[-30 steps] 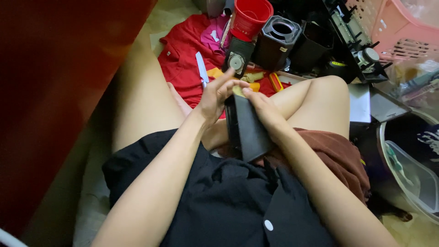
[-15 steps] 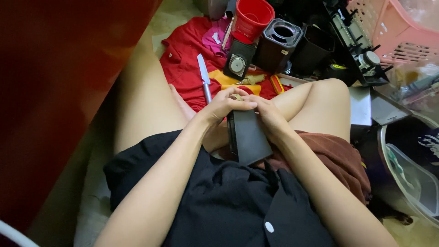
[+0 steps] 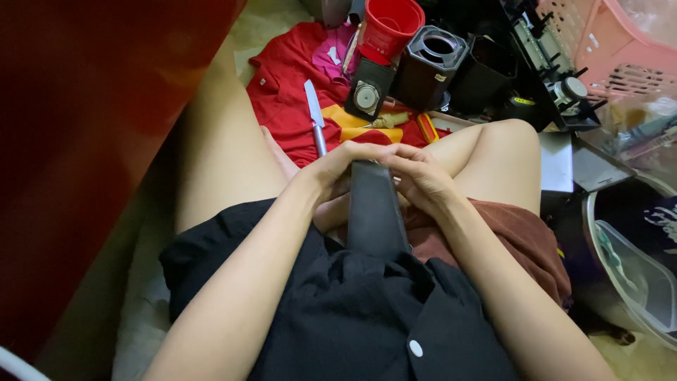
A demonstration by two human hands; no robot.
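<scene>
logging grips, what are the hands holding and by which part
Both the left hand and right hand grip a dark flat rectangular piece at its far end.

1. Seated, bare legs folded, both forearms reaching forward and converging over the lap.
2. Left hand curled inward, knuckles up, fingers wrapped over the far end of a dark flat slab and clasped on it.
3. Right hand mirrored opposite, fingers bent over the same end, closed around it.
4. Fingertips of both hands meeting, touching above the slab's top edge.
5. Wrists slightly bent, both forearms bare, elbows drawn back toward the torso.
6. Right knee raised just beyond the right hand.
</scene>
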